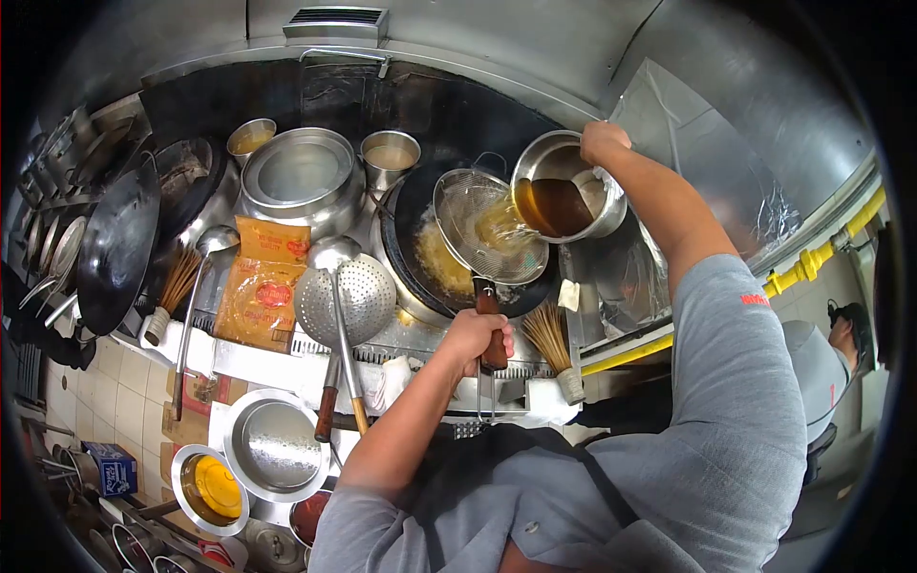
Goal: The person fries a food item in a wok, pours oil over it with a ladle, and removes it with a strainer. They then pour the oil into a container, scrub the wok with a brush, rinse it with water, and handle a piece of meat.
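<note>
My left hand (475, 341) is closed round the dark wooden handle of a wire mesh strainer (468, 215), which lies over a black wok (406, 250). Up at the right, my right hand (604, 141) grips the rim of a steel pot (611, 212). The pot is tilted to the left, and brown liquid (554, 207) pours from it through the mesh. Yellowish, bubbling liquid (437, 263) shows in the wok below.
Left of the wok are a perforated skimmer (345, 300), a ladle (218, 240), an orange packet (256, 304) and a lidded steel pot (298, 172). A bamboo brush (549, 344) stands at the right. Bowls (274, 445) sit at the lower left. Another person (817, 372) is at the far right.
</note>
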The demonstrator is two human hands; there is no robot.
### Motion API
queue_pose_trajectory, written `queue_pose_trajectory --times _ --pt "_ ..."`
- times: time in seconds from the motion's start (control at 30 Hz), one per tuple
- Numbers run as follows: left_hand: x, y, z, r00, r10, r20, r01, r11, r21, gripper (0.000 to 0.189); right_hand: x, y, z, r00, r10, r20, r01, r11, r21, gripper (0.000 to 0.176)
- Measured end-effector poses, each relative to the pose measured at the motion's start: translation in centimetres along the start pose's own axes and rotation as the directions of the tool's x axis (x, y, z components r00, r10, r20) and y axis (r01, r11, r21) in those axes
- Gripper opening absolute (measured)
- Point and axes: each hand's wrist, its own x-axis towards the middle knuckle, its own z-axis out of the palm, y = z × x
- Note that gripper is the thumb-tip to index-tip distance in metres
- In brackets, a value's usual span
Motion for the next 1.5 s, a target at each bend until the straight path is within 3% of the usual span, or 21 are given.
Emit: queue_pose_trajectory --times 0.57,0.73,0.87,0.97,1.03,1.17,1.27,1.33,1.4,1.5 --pt "-0.9 -0.5 1.1 1.0 0.011 -0.02 -0.011 1.0 -0.017 0.011 -1.2 0.3 -0.1 0.998 0.051 -0.047 -0.049 0.998 0.044 0.027" --pt "-0.4 -1.2 2.0 1.0 0.001 -0.028 -0.001 1.0 -0.002 0.012 -1.3 -1.0 0.0 0.994 -0.109 -0.026 0.106 0.987 -0.118 0.028" --pt "-0.2 -1.4 2.2 1.0 0.004 -0.001 -0.004 1.0 -0.005 0.011 -1.5 -0.9 -0.1 0.991 -0.118 -0.064 0.112 0.99 -0.092 0.028" --pt "-0.6 -1.2 2.0 1.0 0.011 -0.015 -0.012 1.0 -0.019 0.011 -1.4 0.5 -0.3 0.991 -0.061 -0.121 0.058 0.998 -0.028 0.028" --pt "-0.8 -0.9 1.4 0.999 0.021 -0.028 -0.022 1.0 -0.017 0.011 -1.5 1.6 -0.9 0.998 0.034 -0.059 -0.031 0.998 0.051 0.03" --pt "-1.5 0.1 -0.2 0.998 0.043 -0.05 -0.041 0.998 0.043 0.012 -0.1 3.8 -0.5 0.995 0.03 -0.097 -0.01 0.98 0.201 0.029" --pt "-3.0 1.1 -1.1 0.995 0.042 -0.086 -0.033 0.995 0.093 0.012 -1.0 3.6 -3.1 0.999 0.011 0.046 -0.024 0.959 0.282 0.021" --pt "-3.3 1.1 -2.3 0.993 0.062 -0.103 -0.051 0.993 0.108 0.013 -1.3 3.0 -4.5 0.98 0.02 0.198 -0.137 0.789 0.6 0.015" --pt "-3.2 0.7 -3.7 0.991 0.069 -0.115 -0.058 0.994 0.09 0.015 -0.7 2.1 -5.4 0.981 0.021 0.191 -0.143 0.747 0.649 0.013" --pt "-3.0 0.2 -5.2 0.994 0.004 -0.109 0.001 0.999 0.05 0.014 -0.3 0.5 -8.5 0.979 -0.152 0.139 -0.018 0.607 0.794 0.012"
